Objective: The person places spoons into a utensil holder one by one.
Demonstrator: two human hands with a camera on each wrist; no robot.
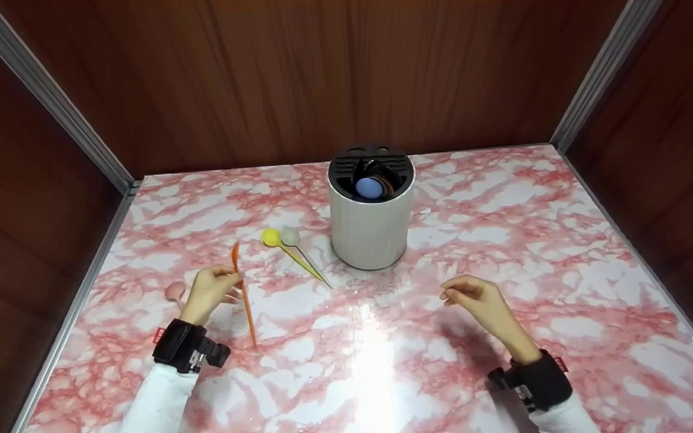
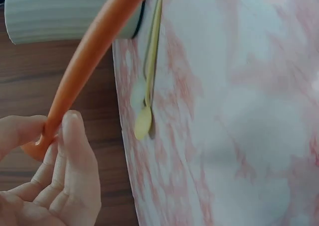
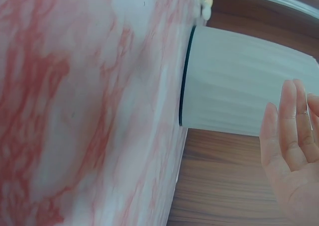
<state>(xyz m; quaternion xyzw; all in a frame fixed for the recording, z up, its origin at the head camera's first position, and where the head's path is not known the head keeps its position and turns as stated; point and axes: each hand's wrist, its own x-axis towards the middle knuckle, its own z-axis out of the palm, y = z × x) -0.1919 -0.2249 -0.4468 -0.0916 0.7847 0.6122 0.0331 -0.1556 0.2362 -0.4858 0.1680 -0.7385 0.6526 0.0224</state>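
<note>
My left hand pinches an orange spoon between thumb and fingers, close to its bowl. The long handle points down toward me in the head view; in the left wrist view the spoon crosses the upper left. A pink spoon lies beside that hand, partly hidden by it. Farther right, a yellow spoon and a pale grey spoon lie together on the table. My right hand hovers over the table, fingers loosely bent and holding nothing. In the right wrist view its fingers overlap the holder.
A white round utensil holder with a black slotted top stands at the back middle. A blue round piece and dark items sit in its opening. Wood panels bound the pink marbled table at the back and sides.
</note>
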